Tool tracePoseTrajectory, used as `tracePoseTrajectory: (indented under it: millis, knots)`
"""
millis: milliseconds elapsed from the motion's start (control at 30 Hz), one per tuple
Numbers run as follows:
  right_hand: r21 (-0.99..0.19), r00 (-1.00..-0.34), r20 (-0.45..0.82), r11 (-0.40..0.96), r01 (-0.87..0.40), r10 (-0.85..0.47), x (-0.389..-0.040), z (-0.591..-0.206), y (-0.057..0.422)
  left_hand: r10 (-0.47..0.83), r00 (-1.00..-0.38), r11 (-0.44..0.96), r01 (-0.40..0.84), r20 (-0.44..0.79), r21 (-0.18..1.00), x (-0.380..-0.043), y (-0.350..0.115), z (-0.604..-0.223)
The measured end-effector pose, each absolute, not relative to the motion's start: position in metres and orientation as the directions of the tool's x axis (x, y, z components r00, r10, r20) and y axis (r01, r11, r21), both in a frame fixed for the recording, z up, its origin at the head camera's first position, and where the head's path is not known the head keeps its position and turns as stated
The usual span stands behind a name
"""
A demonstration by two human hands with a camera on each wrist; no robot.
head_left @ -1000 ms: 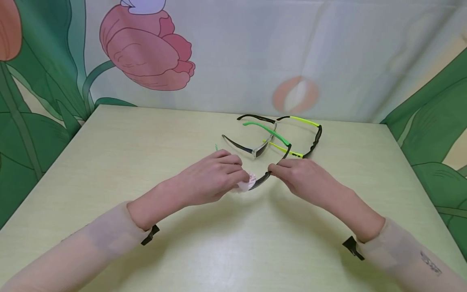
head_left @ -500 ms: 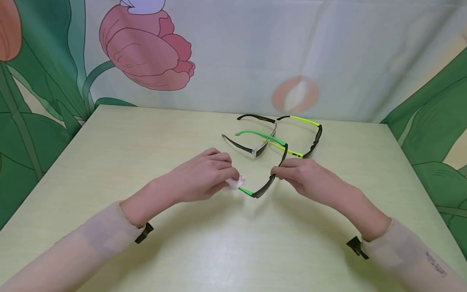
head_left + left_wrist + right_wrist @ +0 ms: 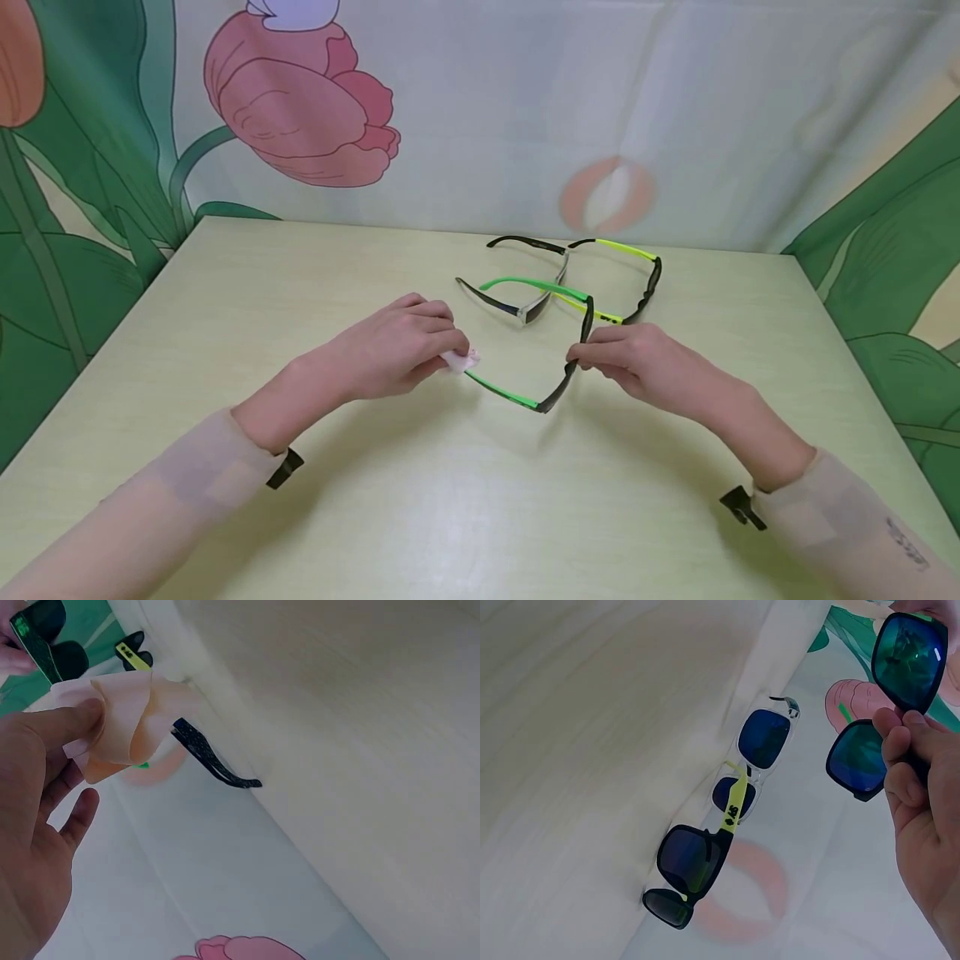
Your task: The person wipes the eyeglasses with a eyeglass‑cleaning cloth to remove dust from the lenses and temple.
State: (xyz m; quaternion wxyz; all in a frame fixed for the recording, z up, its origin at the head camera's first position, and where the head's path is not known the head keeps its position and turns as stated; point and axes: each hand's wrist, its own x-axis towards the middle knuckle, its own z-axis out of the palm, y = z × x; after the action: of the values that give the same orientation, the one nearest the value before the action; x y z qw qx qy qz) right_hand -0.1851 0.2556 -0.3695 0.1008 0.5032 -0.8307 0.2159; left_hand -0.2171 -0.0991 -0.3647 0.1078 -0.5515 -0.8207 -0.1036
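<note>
My right hand (image 3: 637,358) pinches a pair of sunglasses (image 3: 561,392) at the middle of its black frame, between the two blue-green mirrored lenses (image 3: 911,664). Both green temples are unfolded and point left, one of them (image 3: 502,392) toward my left hand. My left hand (image 3: 401,346) pinches a crumpled pale pink cloth (image 3: 461,360) between thumb and fingers, around the tip end of that near temple. In the left wrist view the cloth (image 3: 124,720) hides most of what lies behind it.
Behind the hands, clear-framed sunglasses (image 3: 534,310) with dark temples lie on the pale table (image 3: 300,283). Black sunglasses with yellow temples (image 3: 628,248) lie beside them to the right, partly overlapping in view. A flower-printed curtain (image 3: 465,125) hangs at the back.
My left hand has slid leftward with the cloth, from the lens along the near green temple toward its tip. My right hand has shifted slightly right, turning the sunglasses a little.
</note>
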Motion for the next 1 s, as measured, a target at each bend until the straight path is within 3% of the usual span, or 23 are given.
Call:
tracePoseTrajectory:
  millis: [200, 333, 667, 1000]
  knots:
    - [-0.260, -0.475, 0.366, 0.402, -0.878, -0.800, -0.186, -0.371, 0.261, 0.841, -0.453, 0.455, 0.888, 0.296, 0.065, -0.235, -0.119, -0.365]
    - [-0.257, -0.478, 0.357, 0.408, -0.876, -0.802, -0.187, -0.372, 0.263, 0.803, -0.492, 0.476, 0.869, 0.335, 0.137, -0.241, -0.126, -0.361]
    - [-0.284, -0.512, 0.328, 0.434, -0.855, -0.794, -0.191, -0.375, 0.263, 0.811, -0.421, 0.333, 0.903, 0.407, 0.271, -0.230, -0.106, -0.351]
    - [-0.289, -0.525, 0.319, 0.447, -0.847, -0.789, -0.191, -0.371, 0.254, 0.842, -0.339, 0.241, 0.932, 0.418, 0.271, -0.207, -0.075, -0.353]
